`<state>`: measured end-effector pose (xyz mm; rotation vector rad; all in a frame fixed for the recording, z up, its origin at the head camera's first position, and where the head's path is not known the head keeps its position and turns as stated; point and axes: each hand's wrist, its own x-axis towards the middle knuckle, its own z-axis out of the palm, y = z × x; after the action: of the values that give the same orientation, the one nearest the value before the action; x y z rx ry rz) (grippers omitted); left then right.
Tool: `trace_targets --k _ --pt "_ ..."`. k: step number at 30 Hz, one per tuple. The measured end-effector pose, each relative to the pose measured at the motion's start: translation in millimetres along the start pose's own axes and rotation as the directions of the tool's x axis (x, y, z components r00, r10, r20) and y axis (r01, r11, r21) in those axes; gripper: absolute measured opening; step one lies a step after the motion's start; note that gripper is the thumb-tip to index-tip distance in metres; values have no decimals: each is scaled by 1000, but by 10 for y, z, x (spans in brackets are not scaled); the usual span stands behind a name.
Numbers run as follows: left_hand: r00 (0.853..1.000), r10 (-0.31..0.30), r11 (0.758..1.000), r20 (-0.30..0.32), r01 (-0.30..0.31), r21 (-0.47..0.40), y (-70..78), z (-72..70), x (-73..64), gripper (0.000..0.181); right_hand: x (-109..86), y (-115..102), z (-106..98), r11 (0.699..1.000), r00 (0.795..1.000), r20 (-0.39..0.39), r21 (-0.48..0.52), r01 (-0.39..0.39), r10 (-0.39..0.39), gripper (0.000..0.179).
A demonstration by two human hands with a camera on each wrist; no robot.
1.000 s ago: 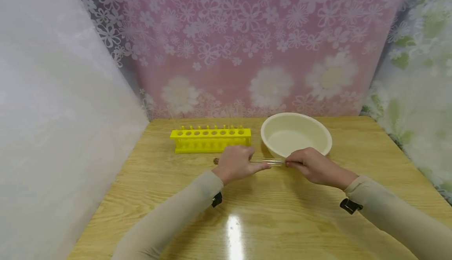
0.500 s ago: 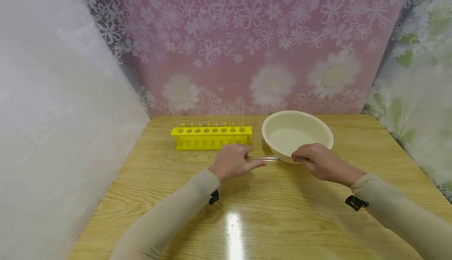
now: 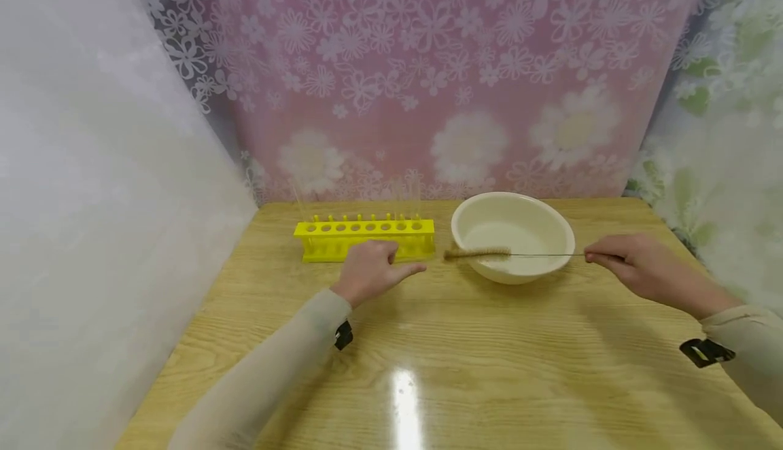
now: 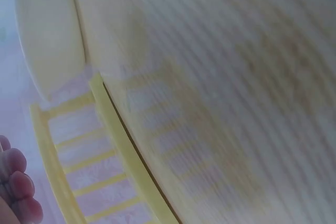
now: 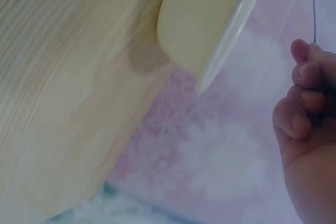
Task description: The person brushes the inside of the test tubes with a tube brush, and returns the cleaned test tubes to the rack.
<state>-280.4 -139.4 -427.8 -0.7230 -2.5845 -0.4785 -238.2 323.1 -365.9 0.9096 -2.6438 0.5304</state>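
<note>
In the head view, my left hand (image 3: pixel 370 270) grips a clear glass test tube (image 3: pixel 422 258), held level in front of the rack; most of the tube is hidden or too faint to make out. My right hand (image 3: pixel 642 270) pinches the thin wire handle of a test tube brush (image 3: pixel 480 253). The brown bristles are out of the tube, pointing left across the front of the cream basin (image 3: pixel 508 277). Curled fingers (image 4: pixel 21 182) of the left hand show at the edge of the left wrist view. The right wrist view shows the wire (image 5: pixel 314 9) leaving the right fingertips (image 5: pixel 300 51).
A yellow test tube rack (image 3: pixel 363 230) stands at the back of the wooden table (image 3: pixel 489 368), with several clear tubes upright in its end holes. The basin sits to its right. A pink flowered curtain (image 3: pixel 428 62) hangs behind, and pale sheets hang on both sides.
My right hand has moved right, drawing the brush out of the test tube, so its bristles now show. My left hand has shifted left with the tube.
</note>
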Motion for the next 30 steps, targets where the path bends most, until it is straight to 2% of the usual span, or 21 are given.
trace_targets --k 3,6,15,22,30 --pt "1000 -27 1000 -10 27 10 3 -11 36 65 -173 162 -140 995 996 -20 -55 -88 87 18" --pt "998 -55 997 5 55 47 41 -28 84 64 -294 282 -220 986 990 -48 -95 -137 133 16" --pt "990 -94 988 110 79 135 374 22 326 66 -461 376 -236 974 977 -50 -84 -212 208 18" --pt "987 -61 983 148 34 179 559 64 506 70 -496 433 -249 960 963 -63 -82 -266 262 22" --pt "983 -24 958 180 -29 284 642 165 677 65 -537 439 -270 945 946 -75 -71 -319 314 23"
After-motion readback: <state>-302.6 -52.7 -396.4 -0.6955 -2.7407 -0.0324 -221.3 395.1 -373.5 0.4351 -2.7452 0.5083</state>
